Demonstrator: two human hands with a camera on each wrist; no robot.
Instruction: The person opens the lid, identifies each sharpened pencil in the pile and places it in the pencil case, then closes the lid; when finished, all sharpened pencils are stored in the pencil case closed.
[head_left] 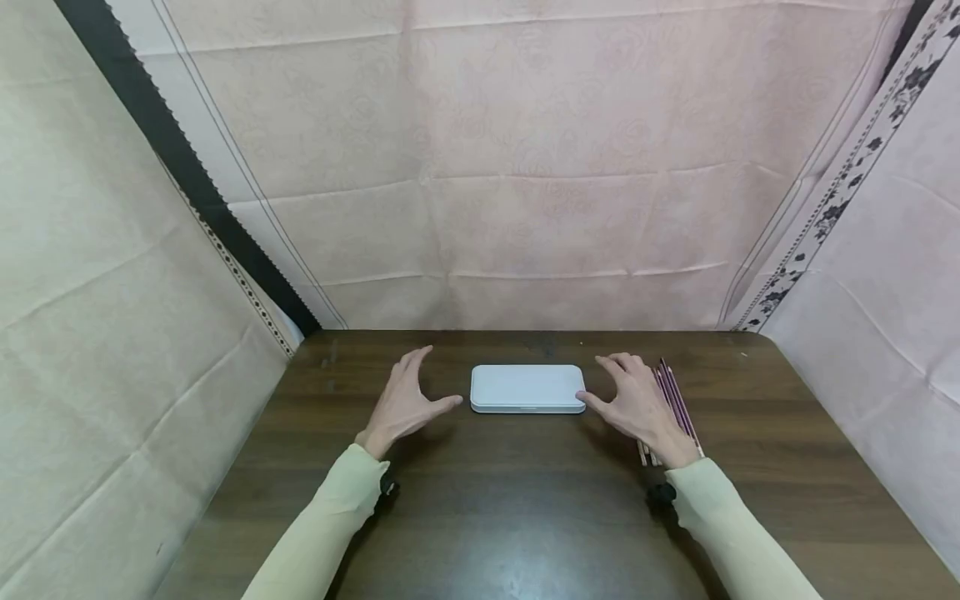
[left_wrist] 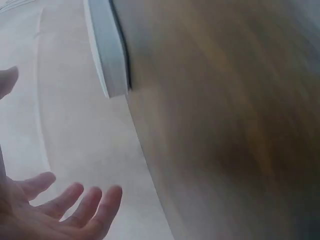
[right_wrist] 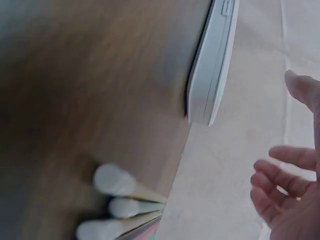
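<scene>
A flat, pale blue-white case with rounded corners (head_left: 527, 388) lies closed on the dark wooden table. My left hand (head_left: 408, 408) hovers off its left side, thumb and fingers spread apart, holding nothing. On the other side is my right hand (head_left: 636, 402), also spread, its thumb overlapping the case's right edge in the head view. The right wrist view shows a gap between that hand and the case (right_wrist: 212, 65). Several slim purple sticks, pencil-like (head_left: 678, 404), lie partly hidden beneath the right hand and wrist. Their rounded white ends (right_wrist: 112, 180) appear blurred in the right wrist view.
The brown wooden table (head_left: 517, 500) meets a pale cloth wall (head_left: 540, 208) at its far edge. More cloth hangs on the left (head_left: 112, 333) and right (head_left: 885, 333). A dark band (head_left: 195, 179) runs down the left corner.
</scene>
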